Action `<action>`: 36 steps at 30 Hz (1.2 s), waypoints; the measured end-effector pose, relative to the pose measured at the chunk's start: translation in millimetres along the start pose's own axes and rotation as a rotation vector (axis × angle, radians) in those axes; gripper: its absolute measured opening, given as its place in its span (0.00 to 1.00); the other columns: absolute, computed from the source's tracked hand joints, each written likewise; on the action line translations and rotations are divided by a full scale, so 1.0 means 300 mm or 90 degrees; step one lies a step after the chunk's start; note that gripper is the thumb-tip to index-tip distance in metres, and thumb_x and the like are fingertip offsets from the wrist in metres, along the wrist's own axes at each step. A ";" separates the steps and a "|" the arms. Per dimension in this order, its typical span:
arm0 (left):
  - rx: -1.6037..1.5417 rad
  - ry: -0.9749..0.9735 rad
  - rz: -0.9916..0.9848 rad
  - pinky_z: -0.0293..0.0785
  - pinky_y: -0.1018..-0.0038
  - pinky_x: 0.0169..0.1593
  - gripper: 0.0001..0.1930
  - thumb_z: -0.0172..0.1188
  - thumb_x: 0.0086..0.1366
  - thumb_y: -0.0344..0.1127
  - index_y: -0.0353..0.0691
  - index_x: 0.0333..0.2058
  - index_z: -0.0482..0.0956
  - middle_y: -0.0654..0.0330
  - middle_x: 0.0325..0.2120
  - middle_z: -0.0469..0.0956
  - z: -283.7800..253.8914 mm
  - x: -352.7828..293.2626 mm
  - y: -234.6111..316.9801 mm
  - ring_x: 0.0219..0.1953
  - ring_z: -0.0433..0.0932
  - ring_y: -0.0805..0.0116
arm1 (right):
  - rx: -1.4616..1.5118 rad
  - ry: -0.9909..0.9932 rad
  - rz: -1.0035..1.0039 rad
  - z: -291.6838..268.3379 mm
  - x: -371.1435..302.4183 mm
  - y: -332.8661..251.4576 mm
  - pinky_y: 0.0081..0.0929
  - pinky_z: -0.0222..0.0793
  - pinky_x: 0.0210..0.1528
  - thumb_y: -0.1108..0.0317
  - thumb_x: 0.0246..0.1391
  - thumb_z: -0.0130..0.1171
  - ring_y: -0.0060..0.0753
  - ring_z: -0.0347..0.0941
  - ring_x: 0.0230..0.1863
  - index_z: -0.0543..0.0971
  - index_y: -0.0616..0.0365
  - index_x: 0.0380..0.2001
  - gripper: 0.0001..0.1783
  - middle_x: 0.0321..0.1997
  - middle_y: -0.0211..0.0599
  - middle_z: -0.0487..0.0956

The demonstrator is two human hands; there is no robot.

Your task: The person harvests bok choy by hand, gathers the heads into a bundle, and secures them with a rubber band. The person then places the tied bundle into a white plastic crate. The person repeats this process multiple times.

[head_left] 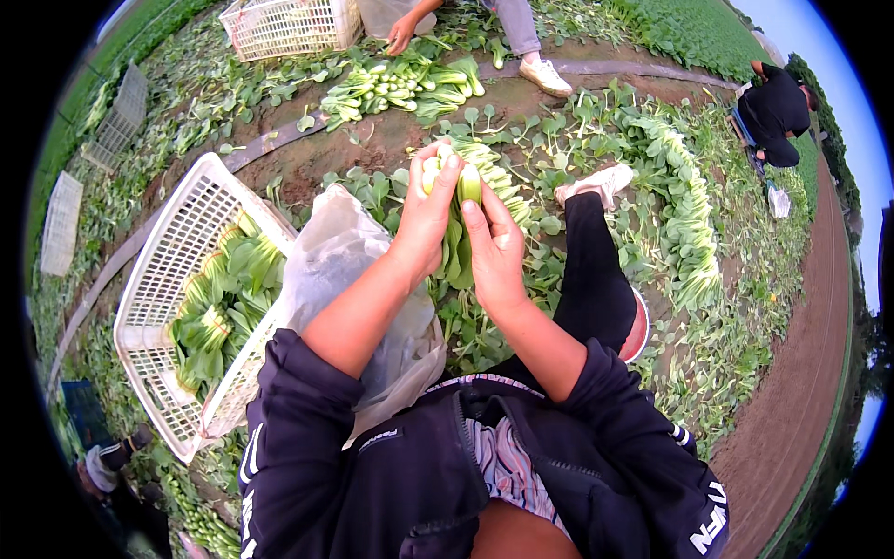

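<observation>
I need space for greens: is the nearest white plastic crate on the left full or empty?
Partly filled: tied bok choy bundles lie inside the white plastic crate, with bare lattice wall visible beside them.

pale-stemmed leafy greens [456, 250] hang between the fingers [476, 222], stem ends up, leaves down.

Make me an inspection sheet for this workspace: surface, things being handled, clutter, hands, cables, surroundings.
Surface: soil, largely covered in leaves; flat strip crossing beyond the crate.
Things: greens in hand; bundles in the crate; a row on the ground, right.
Clutter: scattered leaves; plastic bag beside the crate.
Hands: left hand and right hand both hold greens.
Cables: nothing seen.
Surroundings: co-worker's hand near a pile; another person far right.
</observation>
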State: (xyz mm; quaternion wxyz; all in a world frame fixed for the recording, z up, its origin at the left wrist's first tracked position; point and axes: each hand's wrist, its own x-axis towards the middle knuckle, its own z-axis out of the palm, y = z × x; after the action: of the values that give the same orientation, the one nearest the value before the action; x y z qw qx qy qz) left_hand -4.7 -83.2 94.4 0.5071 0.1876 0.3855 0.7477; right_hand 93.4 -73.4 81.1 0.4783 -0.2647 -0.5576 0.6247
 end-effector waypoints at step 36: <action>0.197 0.045 -0.078 0.71 0.73 0.41 0.46 0.69 0.50 0.44 0.41 0.63 0.51 0.55 0.37 0.70 -0.017 0.043 0.100 0.35 0.71 0.69 | -0.567 0.432 0.388 -0.852 0.308 1.043 0.30 0.66 0.44 0.59 0.51 0.63 0.30 0.71 0.38 0.80 0.52 0.46 0.19 0.36 0.31 0.75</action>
State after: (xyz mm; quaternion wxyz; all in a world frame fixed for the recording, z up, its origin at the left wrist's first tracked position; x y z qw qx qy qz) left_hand -31.8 -79.0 112.8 0.5032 0.2132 0.5244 0.6530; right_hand 182.4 147.2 -258.3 0.2732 -0.7681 -0.4811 0.3224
